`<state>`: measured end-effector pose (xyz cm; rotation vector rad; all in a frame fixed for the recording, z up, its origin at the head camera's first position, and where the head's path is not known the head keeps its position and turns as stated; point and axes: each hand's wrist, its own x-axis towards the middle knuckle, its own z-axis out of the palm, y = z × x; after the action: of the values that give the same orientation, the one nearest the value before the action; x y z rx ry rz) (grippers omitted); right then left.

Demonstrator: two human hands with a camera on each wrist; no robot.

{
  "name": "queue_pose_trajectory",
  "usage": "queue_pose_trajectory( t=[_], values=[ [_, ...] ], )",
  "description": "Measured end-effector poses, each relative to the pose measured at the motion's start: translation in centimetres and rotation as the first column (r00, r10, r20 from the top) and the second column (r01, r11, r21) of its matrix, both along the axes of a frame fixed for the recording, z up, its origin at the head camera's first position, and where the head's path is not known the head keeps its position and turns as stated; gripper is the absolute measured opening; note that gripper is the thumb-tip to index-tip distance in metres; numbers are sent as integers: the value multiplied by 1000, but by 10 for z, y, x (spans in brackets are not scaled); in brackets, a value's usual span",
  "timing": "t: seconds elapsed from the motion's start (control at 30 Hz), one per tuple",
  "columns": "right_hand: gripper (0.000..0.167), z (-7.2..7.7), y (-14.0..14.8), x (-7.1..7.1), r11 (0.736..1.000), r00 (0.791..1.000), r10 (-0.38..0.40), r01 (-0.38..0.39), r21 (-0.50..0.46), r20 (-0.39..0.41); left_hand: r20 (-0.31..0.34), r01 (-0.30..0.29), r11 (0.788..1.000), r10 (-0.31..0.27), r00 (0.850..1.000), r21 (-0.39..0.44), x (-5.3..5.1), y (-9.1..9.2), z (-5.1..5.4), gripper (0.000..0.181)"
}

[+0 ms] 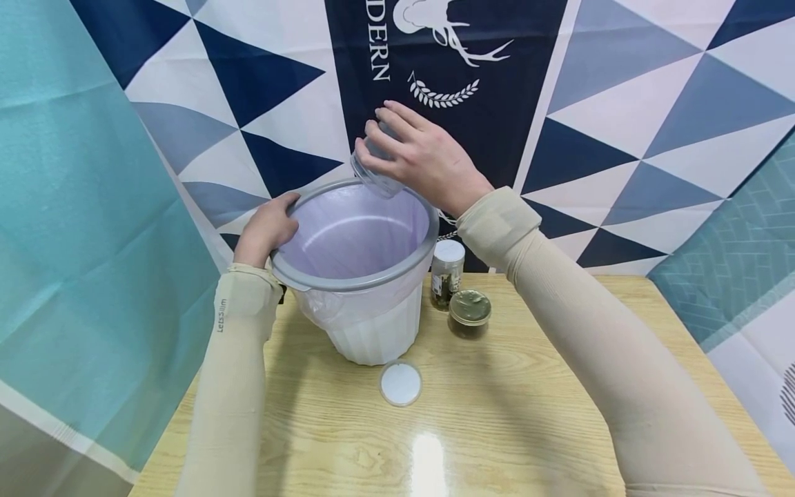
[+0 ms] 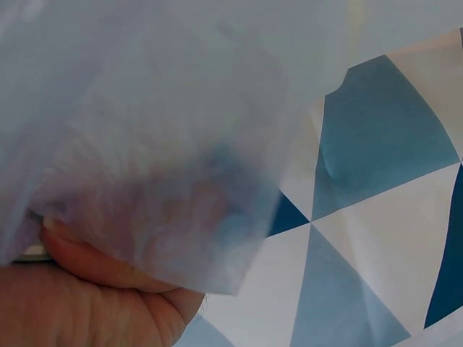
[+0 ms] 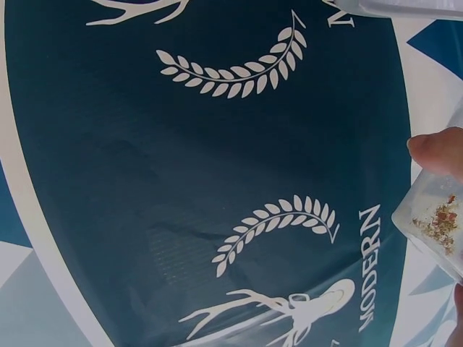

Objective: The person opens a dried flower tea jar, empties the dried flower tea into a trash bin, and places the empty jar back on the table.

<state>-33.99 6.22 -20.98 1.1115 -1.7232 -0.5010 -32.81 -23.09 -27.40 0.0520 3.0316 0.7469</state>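
Note:
A white trash bin (image 1: 379, 331) with a grey rim stands on the table, lined with a thin lilac bag (image 1: 348, 252). My left hand (image 1: 267, 228) grips the rim at its left side. In the left wrist view the translucent bag (image 2: 181, 144) hangs over much of that hand (image 2: 108, 289), hiding most fingers. Above the bin's far right rim, my right hand (image 1: 425, 155) holds a clear plastic jar (image 1: 375, 181), tipped with its mouth toward the bin. Seen from the right wrist, reddish-brown bits (image 3: 441, 220) cling at the jar's bottom.
A white round lid (image 1: 400, 383) lies on the wooden table (image 1: 348, 442) before the bin. Right of the bin stand a white-lidded jar (image 1: 448, 273) with dark contents and a gold-lidded jar (image 1: 470, 312). A patterned cloth (image 1: 590, 138) hangs behind.

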Motion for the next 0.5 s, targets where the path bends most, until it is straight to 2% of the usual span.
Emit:
queue_pose_trajectory(
  t=[0.2, 0.5],
  values=[
    [54, -3, 1, 0, 1000, 1000, 10, -10, -5, -11, -5, 0, 1000, 0, 1000, 8, 0, 0, -1, 71],
    [54, -4, 4, 1, 1000, 1000, -16, 16, -3, -9, -11, -3, 1000, 3, 1000, 9, 0, -1, -2, 71]
  ],
)
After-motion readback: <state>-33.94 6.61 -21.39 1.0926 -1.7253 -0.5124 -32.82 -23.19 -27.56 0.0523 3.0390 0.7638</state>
